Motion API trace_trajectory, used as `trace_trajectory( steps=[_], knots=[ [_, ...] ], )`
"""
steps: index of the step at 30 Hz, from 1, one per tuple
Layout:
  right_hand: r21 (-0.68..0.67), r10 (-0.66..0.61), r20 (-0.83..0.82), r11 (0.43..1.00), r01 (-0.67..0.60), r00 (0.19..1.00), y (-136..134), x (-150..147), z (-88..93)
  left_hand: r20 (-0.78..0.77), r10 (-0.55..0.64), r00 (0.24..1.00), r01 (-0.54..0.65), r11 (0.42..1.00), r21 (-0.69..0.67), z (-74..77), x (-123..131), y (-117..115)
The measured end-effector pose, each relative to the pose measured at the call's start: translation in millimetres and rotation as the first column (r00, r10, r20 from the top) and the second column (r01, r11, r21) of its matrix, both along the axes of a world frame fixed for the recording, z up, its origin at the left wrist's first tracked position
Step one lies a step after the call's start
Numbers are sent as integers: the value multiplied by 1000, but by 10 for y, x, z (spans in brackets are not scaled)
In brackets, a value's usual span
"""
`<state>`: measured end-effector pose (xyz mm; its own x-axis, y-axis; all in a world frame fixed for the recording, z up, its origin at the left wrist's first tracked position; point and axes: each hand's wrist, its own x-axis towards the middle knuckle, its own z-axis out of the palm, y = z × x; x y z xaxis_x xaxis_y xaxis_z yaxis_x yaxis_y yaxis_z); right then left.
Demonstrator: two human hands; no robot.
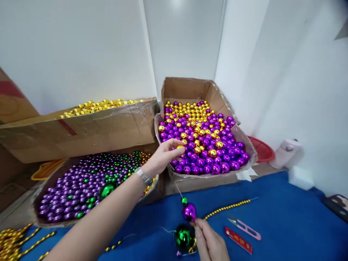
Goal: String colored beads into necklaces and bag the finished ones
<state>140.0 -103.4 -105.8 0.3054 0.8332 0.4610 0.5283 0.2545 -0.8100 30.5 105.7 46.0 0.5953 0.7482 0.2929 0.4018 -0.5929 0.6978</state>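
Note:
My left hand [170,152], with a silver watch [143,175] on the wrist, reaches over the near left edge of the box of shiny purple and gold beads [208,168]. Its fingers close round a gold bead [179,147]. Lower down, my right hand [210,241] pinches a bead strand just beneath a big purple bead [189,211]. A small green bead [184,201] sits above that one, and a thin thread [178,189] runs up from it towards my left hand. Beside the right fingers is a large green bead [183,236], with small gold beads partly hidden.
Pink-handled thread snips [248,230] and a red packet [238,240] lie right on the blue cloth [274,203], near a gold bead string [228,207]. Left stand a box of small purple and green beads [70,190] and a higher carton [81,134] of gold beads.

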Motion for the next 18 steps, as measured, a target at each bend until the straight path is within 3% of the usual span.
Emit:
trace_trajectory(
  steps=[1, 3, 5, 7, 11, 18],
  knots=[
    [1, 39, 7, 999, -39, 999, -5, 23, 24, 198, -10, 980, 46, 982, -181, -19, -138, -121],
    [20, 136, 61, 990, -137, 989, -6, 69, 55, 492, 119, 863, 160, 857, -489, -91, -397, -363],
    [43, 199, 145, 977, -208, 969, 0, 96, 62, 584, 300, 754, 219, 723, -655, -188, -611, -581],
    [65, 223, 223, 968, -243, 949, 8, 90, 51, 592, 417, 689, 220, 659, -719, -290, -770, -754],
    [101, 227, 317, 957, -270, 921, -1, 6, 18, 590, 537, 603, 201, 613, -764, -460, -971, -963],
    [87, 243, 385, 951, -297, 891, -36, -65, 3, 599, 567, 566, 228, 591, -774, -578, -1103, -1072]
  ],
)
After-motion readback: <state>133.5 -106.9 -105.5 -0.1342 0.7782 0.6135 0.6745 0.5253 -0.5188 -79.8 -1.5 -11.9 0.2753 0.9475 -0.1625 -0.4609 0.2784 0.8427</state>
